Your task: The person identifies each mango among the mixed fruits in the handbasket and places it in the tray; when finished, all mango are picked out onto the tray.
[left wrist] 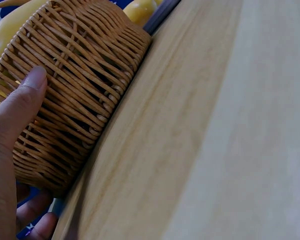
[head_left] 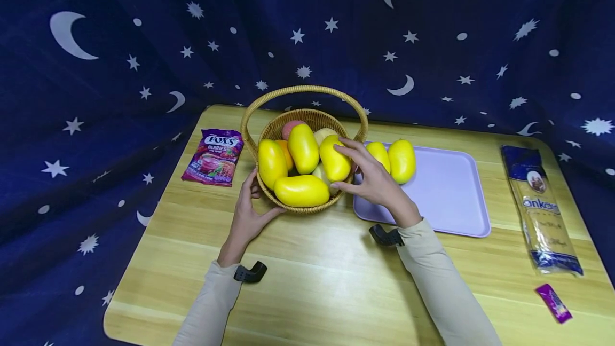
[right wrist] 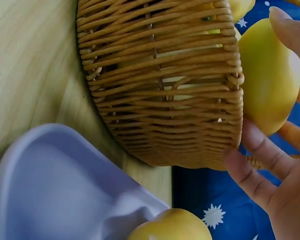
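Note:
A woven wicker basket [head_left: 314,116] with a tall arched handle stands on the table, filled with yellow mangoes and a few other round fruits. My left hand [head_left: 246,219] holds its lower left side, the thumb [left wrist: 36,80] lying against the weave and the other fingers around the far side. At the basket's right rim my right hand [head_left: 375,180] has its thumb and fingers around a yellow mango [head_left: 334,159], which sits upright among the others; some fingertips [right wrist: 236,159] reach the rim. Two more mangoes [head_left: 402,161] lie on the lilac tray [head_left: 447,191], close to that hand.
A purple Fox's candy bag [head_left: 214,157] lies left of the basket. Right of the tray is a long pasta packet [head_left: 543,210], with a small purple wrapped sweet [head_left: 554,303] nearer the front. Dark blue star-patterned cloth [head_left: 307,36] hangs behind the table [head_left: 307,276].

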Motion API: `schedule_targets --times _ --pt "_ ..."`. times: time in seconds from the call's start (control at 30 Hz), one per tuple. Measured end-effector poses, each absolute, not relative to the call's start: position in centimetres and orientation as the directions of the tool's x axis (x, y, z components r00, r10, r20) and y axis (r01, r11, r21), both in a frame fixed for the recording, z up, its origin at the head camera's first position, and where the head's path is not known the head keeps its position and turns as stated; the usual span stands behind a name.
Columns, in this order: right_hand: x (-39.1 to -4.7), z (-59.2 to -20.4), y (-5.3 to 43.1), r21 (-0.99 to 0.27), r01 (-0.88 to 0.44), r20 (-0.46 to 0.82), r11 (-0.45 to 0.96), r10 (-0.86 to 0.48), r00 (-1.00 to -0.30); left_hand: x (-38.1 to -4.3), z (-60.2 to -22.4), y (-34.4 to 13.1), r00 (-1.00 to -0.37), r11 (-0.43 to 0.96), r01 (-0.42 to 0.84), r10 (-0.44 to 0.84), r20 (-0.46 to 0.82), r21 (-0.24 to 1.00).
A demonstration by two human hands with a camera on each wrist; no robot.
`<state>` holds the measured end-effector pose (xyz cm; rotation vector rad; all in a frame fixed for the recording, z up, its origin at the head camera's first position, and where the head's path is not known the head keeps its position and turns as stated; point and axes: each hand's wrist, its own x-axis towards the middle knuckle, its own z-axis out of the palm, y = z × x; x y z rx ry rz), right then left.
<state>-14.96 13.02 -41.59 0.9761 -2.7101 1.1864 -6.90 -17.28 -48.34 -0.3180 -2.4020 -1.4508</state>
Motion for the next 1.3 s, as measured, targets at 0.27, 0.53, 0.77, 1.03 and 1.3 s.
schedule_targets --times 0.27,0.53,0.77,1.03,1.3 --pt "-15.0 -41.9 13.0 -0.668 -0.538 0.232 0.514 -0.543 -0.807 -6.8 -48.2 -17.3 -0.923 0.465 0.353 0.03 0.384 0.812" --pt "-14.8 -42.3 12.5 -0.668 -0.539 0.268 0.512 -0.51 -0.817 -6.9 -48.4 -17.4 -0.921 0.458 0.358 0.029 0.389 0.814" --pt "-14.7 -42.1 12.4 -0.678 -0.515 0.239 0.524 -0.506 -0.829 -6.8 -48.4 -17.3 -0.921 0.458 0.359 0.031 0.389 0.813" --pt "-14.8 -42.3 12.1 -0.66 -0.521 0.243 0.541 -0.503 -0.83 -6.8 -48.3 -17.4 -0.918 0.459 0.363 0.029 0.395 0.811" --pt "-13.8 -41.8 12.4 -0.629 -0.6 0.377 0.494 -0.481 -0.791 -6.8 -48.2 -17.4 -0.92 0.461 0.36 0.031 0.391 0.811"
